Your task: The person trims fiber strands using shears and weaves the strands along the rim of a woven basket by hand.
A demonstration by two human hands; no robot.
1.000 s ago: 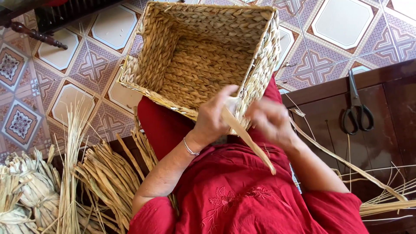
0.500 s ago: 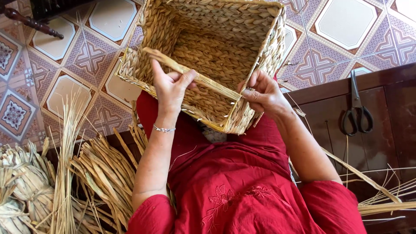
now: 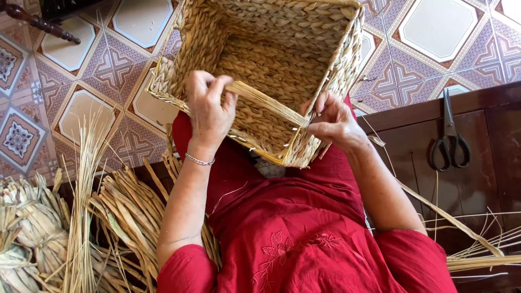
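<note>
She held the woven basket point(image 3: 277, 70) tilted on her lap, left hand point(image 3: 209, 108) closed over its near rim, right hand point(image 3: 331, 122) seemingly pinching a straw strip point(image 3: 266, 100) at the corner, scissors point(image 3: 449, 135) lying right of the basket.

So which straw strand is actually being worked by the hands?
The flat strand lying along the basket's near rim, pinched by both hands; the other straw lies loose beside the lap.

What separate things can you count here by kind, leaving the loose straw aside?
Woven basket: 1
Scissors: 1
Bracelet: 1
Hands: 2, left and right, both on the basket rim
Total: 5
</note>
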